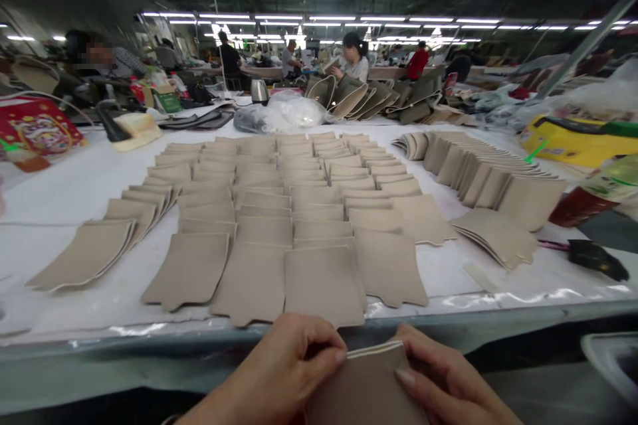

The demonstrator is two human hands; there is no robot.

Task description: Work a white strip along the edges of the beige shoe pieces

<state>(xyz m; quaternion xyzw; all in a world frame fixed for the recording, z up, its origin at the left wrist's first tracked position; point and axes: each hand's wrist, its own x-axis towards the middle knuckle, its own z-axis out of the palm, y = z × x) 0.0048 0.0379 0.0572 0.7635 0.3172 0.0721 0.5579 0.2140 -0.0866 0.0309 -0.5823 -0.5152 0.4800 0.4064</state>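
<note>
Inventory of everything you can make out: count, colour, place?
Table: one, white, foreground
Flat pieces: dozens, tan, across the table
Held piece: one, seemingly layered, tan, lower centre
Plastic wrap: one heap, clear, behind flat pieces
Kettle: one, silver, far side
Package: one, red, far left
Bag: one, yellow, right edge
Bottle: one, reddish contents, right edge
Larger pieces: several, tan-grey, far side
People: several, mixed clothing, background
Remaining clutter: too blurred
Left hand: one, on held piece
Right hand: one, on held piece

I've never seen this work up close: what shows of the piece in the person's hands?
The taupe panel looks smooth and leather-like, its pale far edge showing what seem two layers. It is held before the table, left hand at one far corner, right hand at the other, near end out of frame.
</note>
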